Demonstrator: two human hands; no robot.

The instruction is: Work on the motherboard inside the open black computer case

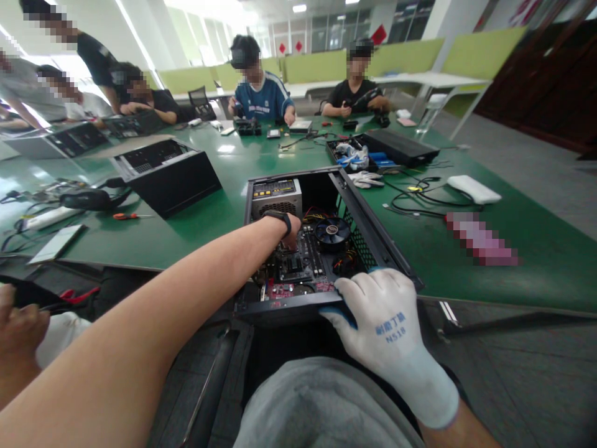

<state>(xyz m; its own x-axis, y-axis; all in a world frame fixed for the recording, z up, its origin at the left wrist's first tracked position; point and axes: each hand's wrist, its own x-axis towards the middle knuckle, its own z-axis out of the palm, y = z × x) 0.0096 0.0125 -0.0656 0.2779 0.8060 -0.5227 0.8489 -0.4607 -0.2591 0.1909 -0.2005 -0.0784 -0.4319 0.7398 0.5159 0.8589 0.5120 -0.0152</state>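
A black computer case (pixel 321 300) lies open-side up at the table's front edge, close to my body. My left hand (pixel 293 231), bare with a dark band at the wrist, reaches inside it over the motherboard (pixel 295 266). Its fingers look closed and point down; whatever they hold is hidden. My right hand (pixel 380 311), in a white glove, grips the case's near edge, thumb outside and fingers over the rim. Inside are a power supply (pixel 276 198) at the far left, a round black fan (pixel 332 230) at right and a red circuit board (pixel 298 289) near the front.
On the green table (pixel 504 199) stand another black case (pixel 175 177) and a tray of parts (pixel 359 155). Cables (pixel 410 193), a glove (pixel 366 180), an orange screwdriver (pixel 133 216) and a white pouch (pixel 473 189) lie around. Several people work nearby; another person's hand (pixel 21 333) is at left.
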